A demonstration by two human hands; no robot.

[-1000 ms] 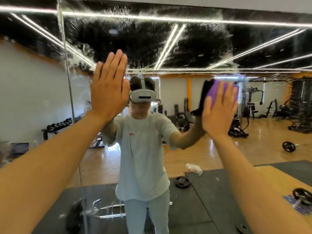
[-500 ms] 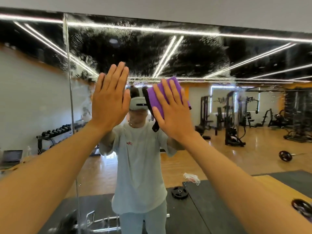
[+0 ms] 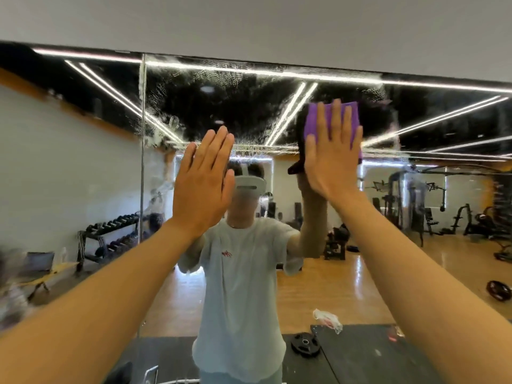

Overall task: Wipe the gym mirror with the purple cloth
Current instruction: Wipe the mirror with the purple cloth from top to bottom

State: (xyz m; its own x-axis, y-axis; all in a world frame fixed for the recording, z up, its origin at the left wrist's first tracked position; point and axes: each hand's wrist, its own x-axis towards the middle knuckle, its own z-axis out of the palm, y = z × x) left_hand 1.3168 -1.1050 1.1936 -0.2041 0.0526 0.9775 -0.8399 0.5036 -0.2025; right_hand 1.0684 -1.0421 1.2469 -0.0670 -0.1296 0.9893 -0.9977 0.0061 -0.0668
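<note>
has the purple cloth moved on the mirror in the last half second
Yes. The purple cloth under the right hand went up and right, from beside the reflected headset to well above it, farther from the mirror seam.

Illumination is bright and even, supplied by linear ceiling strip lights [image 3: 288, 112] reflected as hard white streaks across the upper half of the frame; the wooden floor [image 3: 360, 286] carries a soft sheen at lower right. Wide-angle distortion bows the mirror's [image 3: 83, 176] top edge. Lower left corner is smeared with blur; centre remains reasonably sharp.
</note>
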